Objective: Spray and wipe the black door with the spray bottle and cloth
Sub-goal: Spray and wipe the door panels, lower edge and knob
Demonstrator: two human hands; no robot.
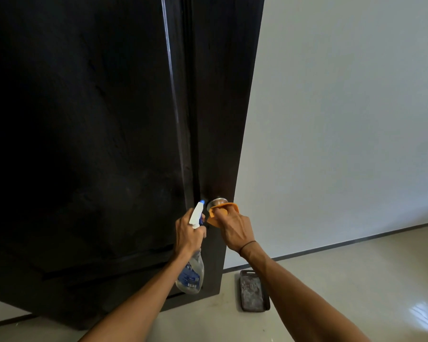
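**Cloth on the knob, bottle raised beside it**

The black door (84, 144) fills the left and middle of the scene, tall and dark, with its frame running up the right side against a pale wall (344, 119). Low on that right side sits a round metal door knob (216, 201).

The person's left hand (188, 233) grips the spray bottle (192, 272) around its neck, fingers curled tight about it. The bottle's long axis runs roughly up and down, tilted a little: the clear body with its blue label hangs below the wrist, toward the floor, and the white trigger head rises above the hand. The blue-tipped nozzle (202, 201) points up and away at the door, ending just left of the knob.

The right hand (234, 229) holds the orange cloth (221, 211), fingers bent over it and pressing it against the near side of the knob. The cloth is bunched, one fold spread across the top of the knob and another hanging below the fingers. A thin dark band (248, 245) circles the right wrist. The two hands are close, side by side, but apart.

On the light floor (344, 280), near the foot of the frame and right of the bottle, lies a dark, grimy rectangular tray (253, 291), its long side running away from the viewer.
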